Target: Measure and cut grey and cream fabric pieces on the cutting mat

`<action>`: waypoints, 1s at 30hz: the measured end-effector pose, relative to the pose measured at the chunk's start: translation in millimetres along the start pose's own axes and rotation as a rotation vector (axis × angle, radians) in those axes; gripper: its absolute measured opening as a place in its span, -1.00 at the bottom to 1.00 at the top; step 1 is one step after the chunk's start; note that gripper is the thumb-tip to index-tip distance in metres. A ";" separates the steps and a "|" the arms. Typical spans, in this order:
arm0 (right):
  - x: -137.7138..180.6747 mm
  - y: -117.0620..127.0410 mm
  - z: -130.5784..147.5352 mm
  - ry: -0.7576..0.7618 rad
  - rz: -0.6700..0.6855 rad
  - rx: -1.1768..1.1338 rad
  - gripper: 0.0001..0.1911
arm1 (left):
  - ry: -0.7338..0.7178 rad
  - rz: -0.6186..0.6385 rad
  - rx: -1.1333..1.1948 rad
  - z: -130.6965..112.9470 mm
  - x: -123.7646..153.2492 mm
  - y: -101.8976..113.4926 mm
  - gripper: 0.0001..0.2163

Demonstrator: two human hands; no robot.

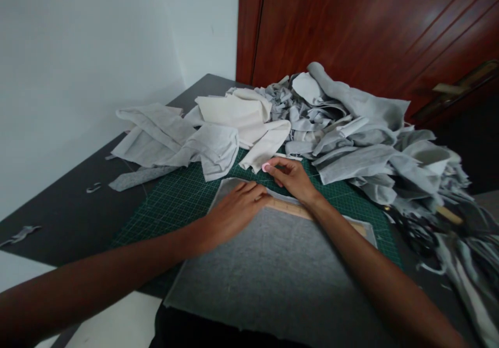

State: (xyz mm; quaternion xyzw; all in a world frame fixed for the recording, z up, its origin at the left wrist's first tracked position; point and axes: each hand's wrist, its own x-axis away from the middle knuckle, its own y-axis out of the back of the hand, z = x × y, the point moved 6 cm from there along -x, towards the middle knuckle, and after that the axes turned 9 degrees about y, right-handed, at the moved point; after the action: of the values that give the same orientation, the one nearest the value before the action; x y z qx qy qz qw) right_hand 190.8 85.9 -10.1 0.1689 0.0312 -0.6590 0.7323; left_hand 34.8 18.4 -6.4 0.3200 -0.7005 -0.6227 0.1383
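A grey piece of cloth (265, 265) lies spread over a green gridded cutting mat (175, 202), its near edge reaching my lap. Across its far part runs a wooden ruler (290, 207), partly covered by my right forearm. My left hand (236, 207) rests flat on the cloth, with its fingertips at the ruler's left end. Just beyond the cloth's far edge, my right hand (291, 179) pinches a small pink piece of tailor's chalk (265, 167) between thumb and finger.
Pale cloth pieces (171, 134) lie at the back left. A heap of grey scraps (351, 134) fills the back right, against a wooden door (331, 25). Black-handled scissors (419, 236) sit at right. Small scraps (23, 233) dot the dark table (74, 218).
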 end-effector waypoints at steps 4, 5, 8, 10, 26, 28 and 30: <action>2.2 -1.5 -3.7 -0.031 0.069 -0.013 -0.61 | 0.011 0.037 0.025 7.5 1.2 9.0 -0.71; 3.2 -2.3 -3.8 -0.034 0.079 -0.003 -0.64 | 0.017 0.046 0.033 9.1 2.2 11.2 -0.71; 5.7 -5.3 -1.8 -0.013 0.089 0.036 -0.71 | 0.049 0.083 0.023 13.8 7.0 16.1 -0.67; 6.8 -8.0 0.1 0.023 0.096 0.055 -0.74 | 0.072 0.096 -0.020 17.3 11.7 18.5 -0.65; 13.8 -15.7 12.6 0.193 0.121 0.220 -0.87 | 0.017 0.032 -0.090 58.7 34.5 30.0 -0.71; 14.0 -14.6 9.0 0.173 0.133 0.222 -0.87 | -0.008 0.021 -0.036 71.8 36.0 29.9 -0.69; 14.3 -13.6 5.8 0.144 0.146 0.233 -0.86 | -0.041 0.031 0.018 83.3 37.9 29.4 -0.67</action>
State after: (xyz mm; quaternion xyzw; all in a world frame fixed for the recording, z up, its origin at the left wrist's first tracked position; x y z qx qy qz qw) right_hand 178.4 69.6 -11.3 0.3014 -0.0056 -0.5894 0.7495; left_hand -51.4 60.8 -1.5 0.2977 -0.7136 -0.6206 0.1305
